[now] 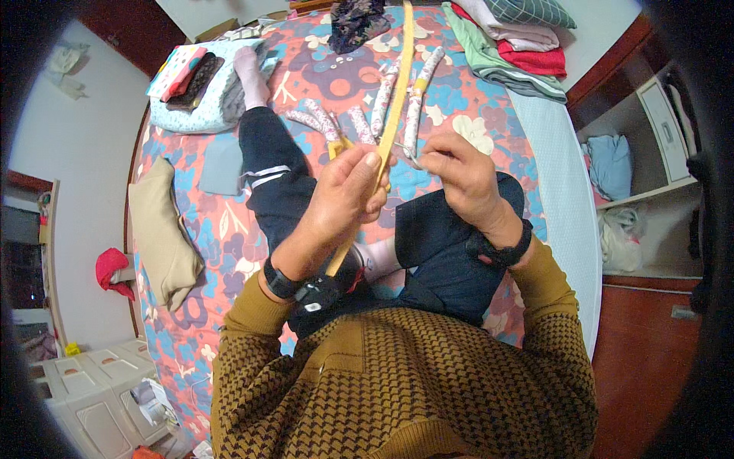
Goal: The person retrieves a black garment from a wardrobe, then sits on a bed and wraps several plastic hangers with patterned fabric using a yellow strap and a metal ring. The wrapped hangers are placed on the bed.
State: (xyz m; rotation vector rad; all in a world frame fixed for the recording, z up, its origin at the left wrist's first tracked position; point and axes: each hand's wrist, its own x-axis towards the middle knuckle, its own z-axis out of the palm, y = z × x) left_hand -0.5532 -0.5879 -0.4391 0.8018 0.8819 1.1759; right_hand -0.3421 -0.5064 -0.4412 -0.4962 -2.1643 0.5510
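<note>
A long flat yellow strip (pixel 401 86) slants across the middle of the view, and my left hand (pixel 355 183) is closed on it. Something yellow also shows under the left fingers. To its right, my right hand (pixel 459 172) has thumb and fingertips pinched together beside a thin, light-coloured cord or wire (pixel 408 154) that runs toward the strip. Whether the fingertips grip it is hard to tell. Beyond the hands, floral fabric-covered rods (pixel 414 115) lie on the patterned bedspread (pixel 344 74); one has a yellow band. More floral pieces (pixel 321 117) lie behind my left hand.
My crossed legs are close under both hands. A beige folded garment (pixel 163 235) and a grey-blue cloth (pixel 222 167) lie at left. Folded textiles (pixel 195 112) are stacked at upper left, others (pixel 516 63) at upper right. A dark patterned cloth (pixel 358 23) lies at the far side. Open shelves (pixel 648 198) stand right.
</note>
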